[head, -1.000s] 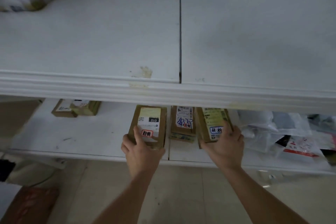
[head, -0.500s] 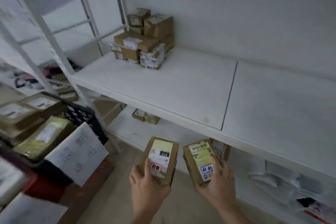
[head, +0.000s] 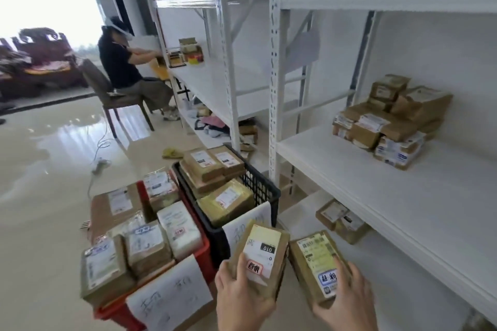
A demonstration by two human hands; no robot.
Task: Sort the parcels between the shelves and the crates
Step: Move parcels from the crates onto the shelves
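While raised, L hand (head: 242,301) & R hand (head: 347,303) grip parcels (head: 262,252).

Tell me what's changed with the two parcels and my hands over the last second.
Both parcels came off the lower shelf and were carried left toward the crates: the left hand holds the parcel marked 010 near the black crate, the right hand the green-labelled parcel. Both grips stayed as they were.

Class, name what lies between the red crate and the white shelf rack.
In the head view, the black crate, piled with parcels, sits between the red crate and the white shelf rack.
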